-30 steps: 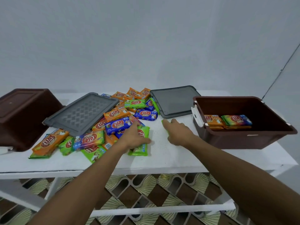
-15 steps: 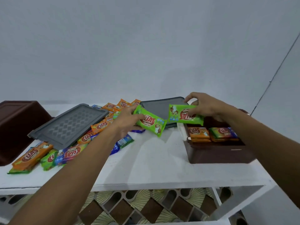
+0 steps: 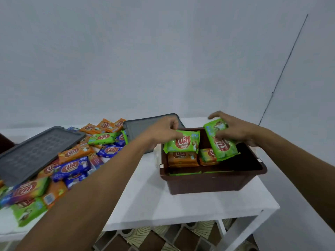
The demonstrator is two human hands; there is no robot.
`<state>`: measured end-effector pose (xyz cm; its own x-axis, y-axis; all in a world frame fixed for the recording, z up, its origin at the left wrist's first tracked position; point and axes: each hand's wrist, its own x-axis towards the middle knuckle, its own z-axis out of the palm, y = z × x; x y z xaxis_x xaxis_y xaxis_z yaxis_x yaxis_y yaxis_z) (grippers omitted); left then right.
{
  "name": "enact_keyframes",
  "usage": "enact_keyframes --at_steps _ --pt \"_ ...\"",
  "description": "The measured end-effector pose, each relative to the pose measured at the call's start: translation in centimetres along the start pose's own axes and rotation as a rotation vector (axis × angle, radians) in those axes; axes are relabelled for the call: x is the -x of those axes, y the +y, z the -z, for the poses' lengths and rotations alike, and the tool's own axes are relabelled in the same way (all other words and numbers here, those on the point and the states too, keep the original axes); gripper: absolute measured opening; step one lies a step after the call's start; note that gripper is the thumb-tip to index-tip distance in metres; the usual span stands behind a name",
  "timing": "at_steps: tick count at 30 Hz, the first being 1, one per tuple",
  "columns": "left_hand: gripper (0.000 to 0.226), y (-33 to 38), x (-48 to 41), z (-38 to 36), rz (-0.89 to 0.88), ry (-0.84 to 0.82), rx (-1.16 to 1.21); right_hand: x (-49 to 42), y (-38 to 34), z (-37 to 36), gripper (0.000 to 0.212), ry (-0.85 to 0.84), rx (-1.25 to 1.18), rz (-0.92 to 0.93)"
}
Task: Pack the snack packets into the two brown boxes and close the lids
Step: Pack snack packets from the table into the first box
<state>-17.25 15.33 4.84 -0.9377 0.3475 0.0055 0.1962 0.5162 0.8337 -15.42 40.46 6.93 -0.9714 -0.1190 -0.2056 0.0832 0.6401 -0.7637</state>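
Observation:
A brown box (image 3: pixel 213 182) stands open on the right of the white table (image 3: pixel 155 200), with orange packets (image 3: pixel 183 157) stacked inside. My left hand (image 3: pixel 163 130) pinches a green packet (image 3: pixel 182 144) by its top edge over the box's left half. My right hand (image 3: pixel 233 129) grips a second green packet (image 3: pixel 221 142), tilted, over the box's middle. A pile of orange, blue and green snack packets (image 3: pixel 72 160) covers the table's left side. Of the second brown box only a dark sliver (image 3: pixel 4 144) shows at the left edge.
Two grey lids lie on the table: one (image 3: pixel 36 151) rests tilted on the packet pile at left, the other (image 3: pixel 137 127) lies behind my left hand. The table's front edge runs near the box. A thin cable (image 3: pixel 282 69) runs down the wall at right.
Both hands lifted a green packet each from the table and carried them right, from mid-air in front of the box to directly over its opening. The view has swung right.

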Motion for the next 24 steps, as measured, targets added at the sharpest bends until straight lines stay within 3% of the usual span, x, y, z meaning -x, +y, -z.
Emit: enact_keyframes --at_steps 4,8,11,16,20,24 --pt "0.028 0.1 -1.5 -3.7 0.011 -0.209 -0.326 -0.9 1.8 0.6 0.012 -0.009 0.333 0.067" --pt "0.015 -0.7 -2.0 -5.8 0.092 -0.418 -0.595 -1.3 3.3 0.4 0.019 -0.165 0.573 0.122" --pt "0.038 -0.6 -1.7 -6.6 0.104 -0.538 -0.823 -1.5 4.1 0.4 0.017 -0.313 0.734 0.120" --pt "0.039 -1.1 -2.3 -7.1 0.144 -0.576 -0.910 -1.9 4.9 -0.4 0.007 -0.380 1.027 0.152" --pt "0.044 -2.0 -2.4 -7.1 0.055 -0.569 -0.938 -2.5 6.1 -1.1 0.033 -0.536 0.968 0.138" --pt "0.039 -2.1 -2.3 -7.3 0.020 -0.625 -0.890 -2.7 7.2 -1.7 0.038 -0.591 0.973 0.196"
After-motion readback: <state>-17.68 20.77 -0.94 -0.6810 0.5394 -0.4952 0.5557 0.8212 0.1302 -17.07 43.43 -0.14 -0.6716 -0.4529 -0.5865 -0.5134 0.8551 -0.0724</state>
